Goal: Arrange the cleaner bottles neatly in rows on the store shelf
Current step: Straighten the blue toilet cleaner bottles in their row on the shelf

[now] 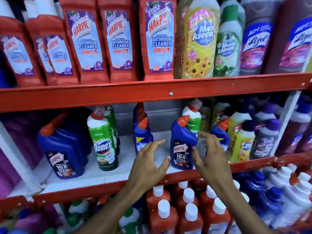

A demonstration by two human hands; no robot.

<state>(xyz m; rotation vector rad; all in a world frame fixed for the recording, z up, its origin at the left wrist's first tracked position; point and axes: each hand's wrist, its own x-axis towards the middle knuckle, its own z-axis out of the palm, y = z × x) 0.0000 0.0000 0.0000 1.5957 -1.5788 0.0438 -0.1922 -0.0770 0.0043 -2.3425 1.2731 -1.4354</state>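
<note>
On the middle shelf (pixel 108 174) a blue Harpic bottle with a red cap (pixel 183 146) stands upright near the front edge. My left hand (pixel 150 161) hovers just left of it, fingers spread, holding nothing. My right hand (pixel 209 152) is at the bottle's right side, fingers apart and close to it, not clearly gripping. A green Domex bottle (pixel 104 142) and a larger blue Harpic bottle (pixel 62 152) stand further left. Another small blue bottle row (pixel 141 132) runs back behind my left hand. A white-and-green bottle (pixel 194 119) stands behind the Harpic.
Red Harpic bathroom cleaner bottles (pixel 118 39) and Maxkleen bottles (pixel 200 39) fill the top shelf. Yellow and purple bottles (pixel 243 141) crowd the middle shelf's right. Red bottles with white caps (pixel 170 215) fill the shelf below. A red shelf rail (pixel 152 93) crosses above.
</note>
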